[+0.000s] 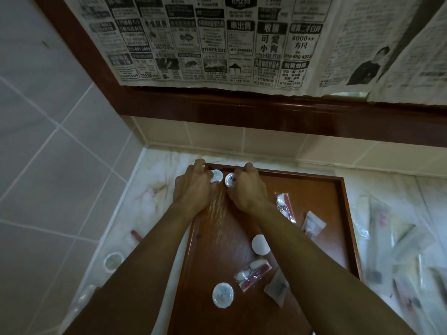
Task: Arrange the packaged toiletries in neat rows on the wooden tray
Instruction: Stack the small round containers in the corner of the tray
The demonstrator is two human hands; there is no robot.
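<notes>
A reddish wooden tray (338, 213) lies on the marble counter. At its far left corner my left hand (192, 187) curls over a round white packaged soap (217, 175), and my right hand (249, 189) grips a second round white pack (229, 179) right beside it. Loose on the tray lie a clear packet with red and white contents (285, 206), a small clear pouch (313, 223), a plain white round soap (260, 244), another red and white packet (252, 273), a grey sachet (277, 290) and a printed round soap (222, 295).
Several long clear-wrapped items (396, 250) lie on the counter right of the tray. A round soap (113, 260) and a red item (136, 235) sit on the counter at the left. Tiled walls close the left and back; newspaper (217, 39) covers the framed mirror above.
</notes>
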